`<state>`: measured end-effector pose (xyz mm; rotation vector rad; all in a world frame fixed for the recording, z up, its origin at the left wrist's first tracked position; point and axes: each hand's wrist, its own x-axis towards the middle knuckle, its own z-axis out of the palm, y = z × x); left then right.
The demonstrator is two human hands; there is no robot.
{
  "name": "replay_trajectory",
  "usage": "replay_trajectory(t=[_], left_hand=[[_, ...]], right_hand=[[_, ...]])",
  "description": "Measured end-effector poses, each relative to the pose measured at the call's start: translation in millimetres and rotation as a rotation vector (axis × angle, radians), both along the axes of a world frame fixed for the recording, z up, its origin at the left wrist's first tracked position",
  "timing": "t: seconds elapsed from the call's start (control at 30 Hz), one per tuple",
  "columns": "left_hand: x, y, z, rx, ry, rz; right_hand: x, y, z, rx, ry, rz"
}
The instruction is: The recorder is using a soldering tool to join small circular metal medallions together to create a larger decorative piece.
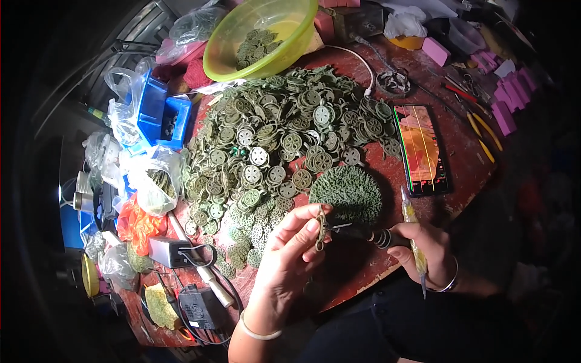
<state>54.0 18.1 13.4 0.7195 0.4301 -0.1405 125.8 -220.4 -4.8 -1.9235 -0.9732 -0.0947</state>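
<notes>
My left hand [290, 254] pinches a small greenish piece [321, 236] with a loop at its lower end, upright between thumb and fingers. My right hand [426, 257] is closed on a black-handled tool [381, 237] whose thin metal tip reaches the piece, and also on a long yellow-wrapped tool [410, 212] with pointed ends. Behind them lies a textured green oval pad [345, 190]. A large pile of greenish round openwork pieces [260, 145] covers the middle of the red table [369, 284], with a lit phone [422, 148] to its right.
A yellow basin [296, 33] holding more pieces stands at the back. Blue bins [151, 106], plastic bags [148, 178], a grey box with cables [169, 254] and a sponge [160, 305] crowd the left. Pliers [484, 139] and pink blocks [508, 115] lie at the right.
</notes>
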Motion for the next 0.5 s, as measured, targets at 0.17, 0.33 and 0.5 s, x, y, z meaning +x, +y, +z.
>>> replay_trajectory(t=[0.17, 0.33, 0.5], left_hand=[[0.6, -0.9, 1.2, 0.015, 0.002, 0.006], [-0.2, -2.8, -0.9, 0.004, -0.005, 0.044], [0.3, -0.1, -1.2, -0.008, -0.002, 0.017]], right_hand=[[0.0, 0.8, 1.8, -0.009, -0.004, 0.002], [-0.8, 0.4, 0.7, -0.014, -0.02, 0.01], [0.0, -0.6, 1.3, -0.011, -0.002, 0.021]])
